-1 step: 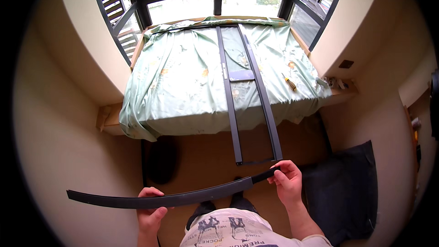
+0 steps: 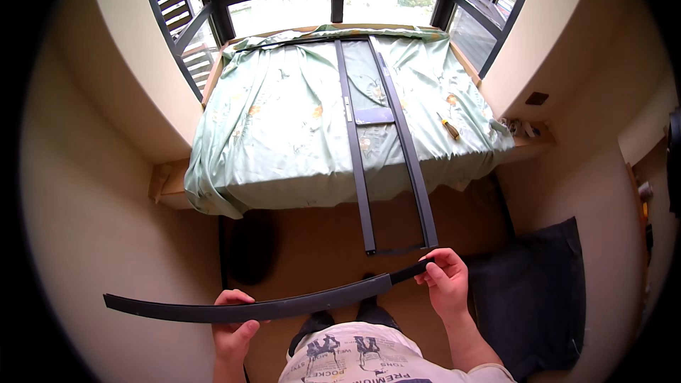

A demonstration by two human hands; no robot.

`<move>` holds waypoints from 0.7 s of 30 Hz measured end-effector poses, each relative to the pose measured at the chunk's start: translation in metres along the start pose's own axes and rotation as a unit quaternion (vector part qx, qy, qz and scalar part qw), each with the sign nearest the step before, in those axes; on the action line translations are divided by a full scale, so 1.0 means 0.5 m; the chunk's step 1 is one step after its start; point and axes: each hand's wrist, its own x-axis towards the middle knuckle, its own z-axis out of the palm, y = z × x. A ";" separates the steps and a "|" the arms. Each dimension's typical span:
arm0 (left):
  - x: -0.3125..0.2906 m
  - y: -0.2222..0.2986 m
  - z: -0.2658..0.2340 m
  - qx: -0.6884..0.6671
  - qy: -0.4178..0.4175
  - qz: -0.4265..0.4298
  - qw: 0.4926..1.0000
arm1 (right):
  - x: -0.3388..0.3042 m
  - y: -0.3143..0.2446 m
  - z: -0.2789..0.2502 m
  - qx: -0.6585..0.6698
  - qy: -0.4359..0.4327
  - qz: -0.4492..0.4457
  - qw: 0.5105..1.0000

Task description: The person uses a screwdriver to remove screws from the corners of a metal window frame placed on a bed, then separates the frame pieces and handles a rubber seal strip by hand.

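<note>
A long, slim dark grey frame bar (image 2: 305, 303) runs across in front of me, its left end reaching well past my left hand. My left hand (image 2: 230, 341) grips it, thumb on the near side and fingers over the far edge. Out of the bar's right end sticks a narrower black strip (image 2: 408, 271). The strip's tip is pinched between thumb and fingers of my right hand (image 2: 448, 291). Just beyond that hand is the near end of a long dark frame (image 2: 359, 177), two parallel rails joined by a greyish crosspiece (image 2: 374, 115).
The frame rests on a window ledge draped with a pale green flowered cloth (image 2: 284, 128) and juts out over the brown floor. A yellow-and-black screwdriver (image 2: 450, 128) lies right of it. A large dark flat piece (image 2: 528, 298) leans at the right wall; a dark round object (image 2: 252, 248) stands left.
</note>
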 end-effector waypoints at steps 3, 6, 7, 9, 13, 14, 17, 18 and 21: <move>0.002 -0.022 -0.008 0.000 -0.008 -0.017 1.000 | -0.011 0.013 -0.023 -0.009 0.017 0.016 1.000; 0.008 -0.068 -0.027 0.015 0.020 -0.089 0.996 | -0.019 0.074 -0.082 -0.015 0.052 0.059 0.997; 0.012 -0.097 -0.046 0.017 0.001 -0.099 0.995 | -0.026 0.103 -0.106 -0.015 0.075 0.084 0.994; 0.013 -0.153 -0.070 0.010 0.018 -0.140 0.990 | -0.038 0.152 -0.140 -0.014 0.104 0.124 0.987; 0.004 -0.244 -0.098 -0.001 0.046 -0.211 0.976 | -0.064 0.233 -0.195 -0.004 0.134 0.172 0.976; 0.002 -0.253 -0.098 -0.012 0.056 -0.227 0.972 | -0.067 0.240 -0.201 -0.005 0.137 0.174 0.975; 0.006 -0.263 -0.094 -0.010 0.052 -0.250 0.967 | -0.071 0.251 -0.216 -0.004 0.153 0.186 0.971; 0.007 -0.271 -0.096 -0.011 0.053 -0.260 0.964 | -0.070 0.253 -0.222 -0.007 0.153 0.186 0.970; 0.016 -0.306 -0.114 -0.025 0.036 -0.268 0.962 | -0.065 0.254 -0.227 -0.013 0.154 0.184 0.971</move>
